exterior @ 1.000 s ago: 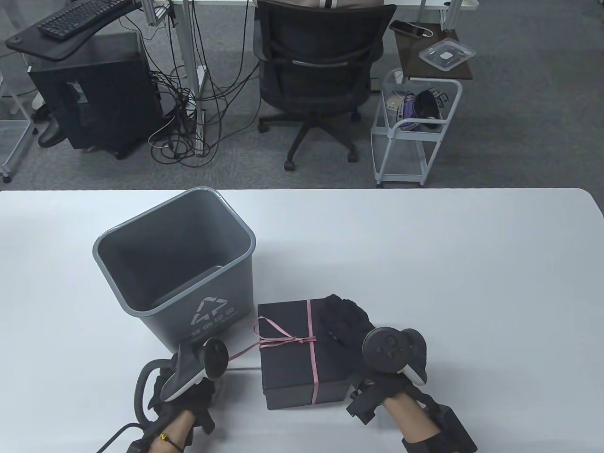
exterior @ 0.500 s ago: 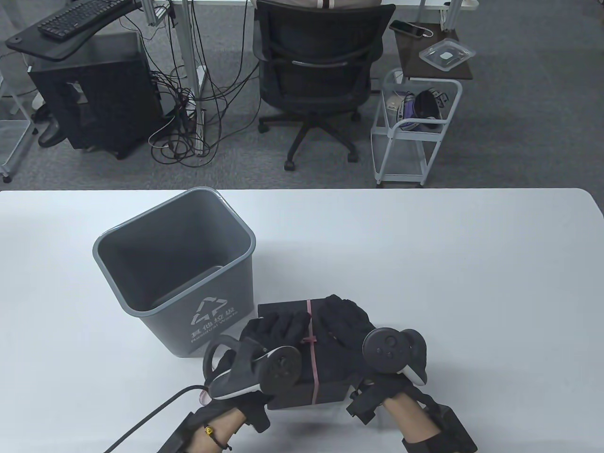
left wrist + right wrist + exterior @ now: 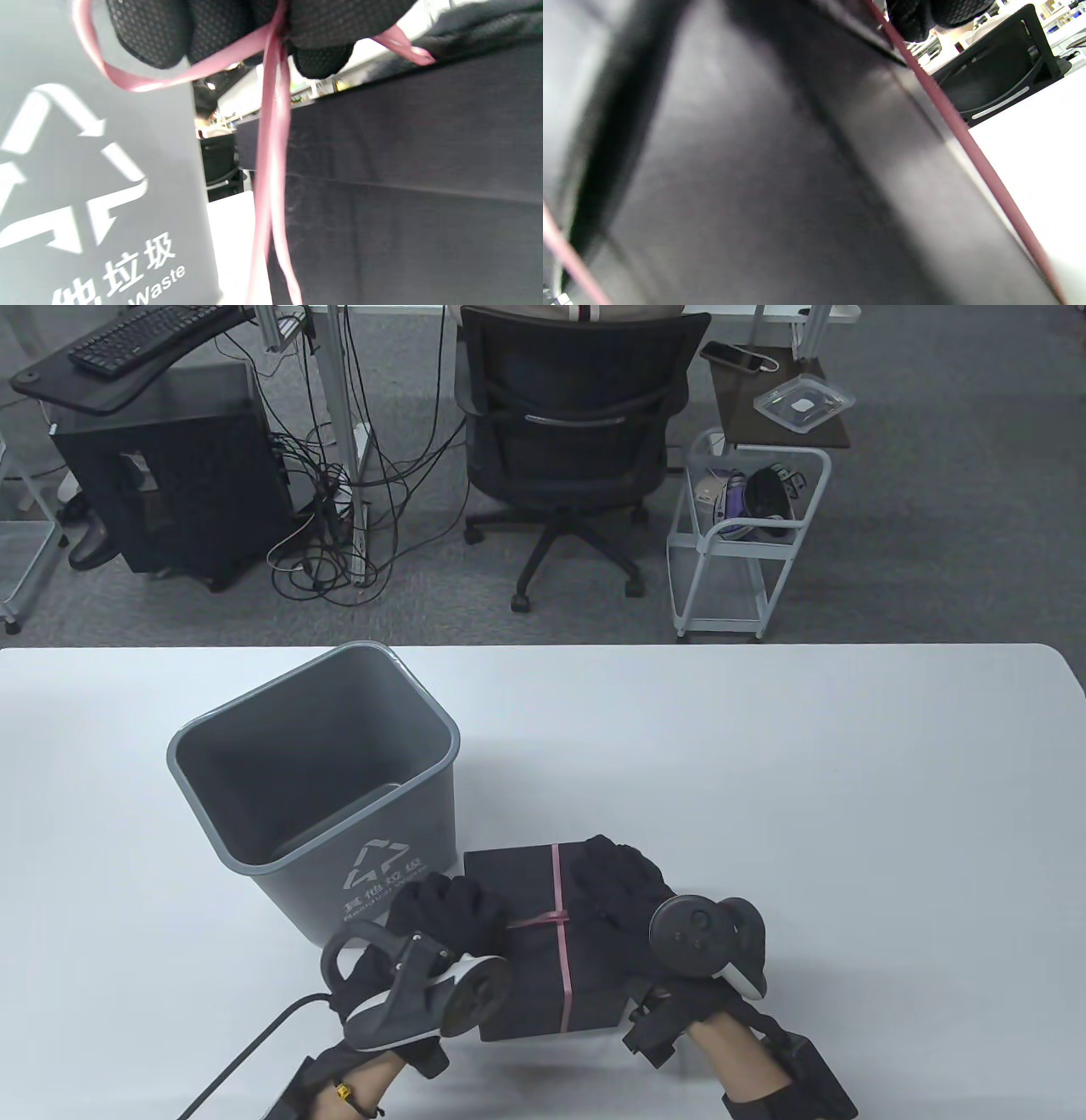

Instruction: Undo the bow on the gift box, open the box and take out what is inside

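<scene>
A black gift box (image 3: 517,882) lies near the table's front edge, with a thin pink ribbon (image 3: 560,959) crossed over its lid. My left hand (image 3: 462,903) is at the box's left edge and pinches the ribbon; a taut strand runs from it to the crossing on the lid. In the left wrist view the gloved fingers (image 3: 148,34) grip the ribbon (image 3: 271,169), whose loose strands hang down beside the box wall (image 3: 403,169). My right hand (image 3: 615,874) lies flat on the right side of the lid. The right wrist view shows the box side (image 3: 755,169) and ribbon (image 3: 967,144) up close.
A grey waste bin (image 3: 314,780) stands upright just left of and behind the box, close to my left hand, and its wall (image 3: 85,169) fills the left of the left wrist view. An office chair (image 3: 560,449) and a white wire cart (image 3: 747,543) stand beyond the table's far edge.
My left hand came from the table left of the box onto the knot, then drew back left holding the ribbon. The bow loop on the lid is gone. The right hand stayed put.
</scene>
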